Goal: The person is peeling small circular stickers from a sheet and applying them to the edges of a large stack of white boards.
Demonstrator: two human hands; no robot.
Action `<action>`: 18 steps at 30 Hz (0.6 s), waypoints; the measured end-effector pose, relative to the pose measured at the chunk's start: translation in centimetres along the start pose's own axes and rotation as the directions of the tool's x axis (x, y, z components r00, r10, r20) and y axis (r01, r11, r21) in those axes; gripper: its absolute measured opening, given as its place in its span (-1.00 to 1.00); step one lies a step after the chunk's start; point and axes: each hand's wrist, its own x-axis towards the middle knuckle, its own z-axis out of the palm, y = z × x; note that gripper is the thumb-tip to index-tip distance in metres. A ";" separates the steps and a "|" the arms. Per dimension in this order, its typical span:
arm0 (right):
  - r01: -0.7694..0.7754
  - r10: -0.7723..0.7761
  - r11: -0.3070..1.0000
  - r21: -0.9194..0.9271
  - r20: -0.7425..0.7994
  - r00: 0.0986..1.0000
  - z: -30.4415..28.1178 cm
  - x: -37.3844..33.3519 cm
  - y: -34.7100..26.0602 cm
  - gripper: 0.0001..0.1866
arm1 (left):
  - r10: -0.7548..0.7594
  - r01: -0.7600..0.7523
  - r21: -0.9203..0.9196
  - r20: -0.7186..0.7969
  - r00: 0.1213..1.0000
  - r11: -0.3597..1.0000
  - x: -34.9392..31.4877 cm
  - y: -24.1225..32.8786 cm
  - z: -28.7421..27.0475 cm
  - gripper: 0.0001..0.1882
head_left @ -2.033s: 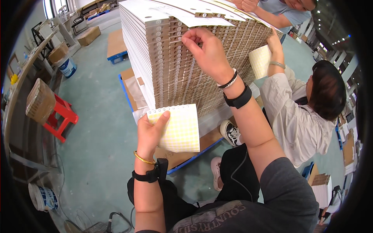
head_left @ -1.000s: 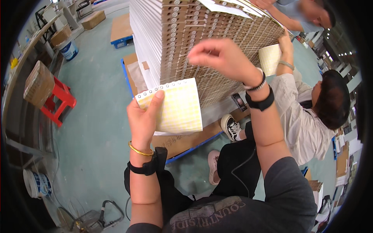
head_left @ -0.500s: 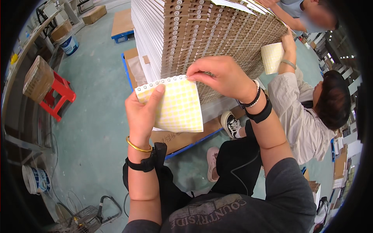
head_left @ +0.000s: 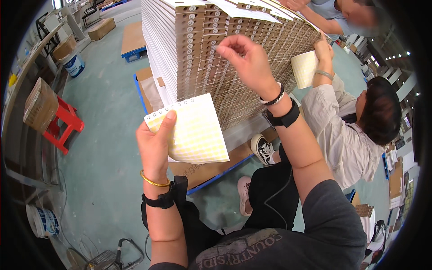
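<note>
My left hand [head_left: 155, 144] holds up a sheet of small yellow round stickers [head_left: 193, 132] by its perforated left edge. My right hand [head_left: 245, 60] is raised against the side of a tall stack of flat cardboard sheets [head_left: 202, 54], its fingertips pinched together at one of the round spots on the sheet edges. Whether a sticker sits under the fingertips is too small to tell. The stack rests on a blue pallet [head_left: 211, 175] covered with brown cardboard.
A seated person [head_left: 355, 130] on my right holds another sticker sheet [head_left: 305, 67] against the same stack. Another person [head_left: 342, 13] leans over its top. A red stool [head_left: 63, 123] with a box, a bucket [head_left: 74, 65] and cartons stand on the grey floor at left.
My right hand went from the stack down to the sticker sheet, then back up to the stack's side. My left hand has kept holding the sheet throughout.
</note>
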 end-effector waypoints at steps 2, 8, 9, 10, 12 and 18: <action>0.037 -0.047 0.996 -0.085 -0.111 0.993 -0.2 0.8 -0.2 -0.83 | 0.002 -0.002 0.009 0.020 1.000 1.000 0.0 0.2 0.3 -0.73; 0.022 -0.053 0.986 -0.168 -0.182 0.982 0.5 1.2 -0.6 -0.85 | 0.006 -0.006 0.021 0.013 1.000 1.000 0.0 0.0 0.3 -0.73; 0.020 -0.052 0.985 -0.170 -0.184 0.982 0.6 1.2 -0.6 -0.85 | -0.003 0.002 0.020 0.011 1.000 1.000 0.1 0.0 0.2 -0.73; 0.013 -0.047 0.984 -0.175 -0.191 0.981 0.7 1.2 -0.7 -0.85 | -0.011 0.010 0.020 0.006 1.000 1.000 0.0 0.0 0.2 -0.73; 0.005 -0.041 0.984 -0.180 -0.198 0.979 0.8 1.3 -0.7 -0.85 | -0.007 0.007 0.018 0.002 1.000 1.000 0.0 0.1 0.3 -0.73; 0.026 -0.124 0.941 -0.337 -0.274 0.954 0.6 1.5 -0.6 -0.77 | 0.008 -0.008 0.045 0.002 1.000 0.999 0.0 0.2 0.6 -0.72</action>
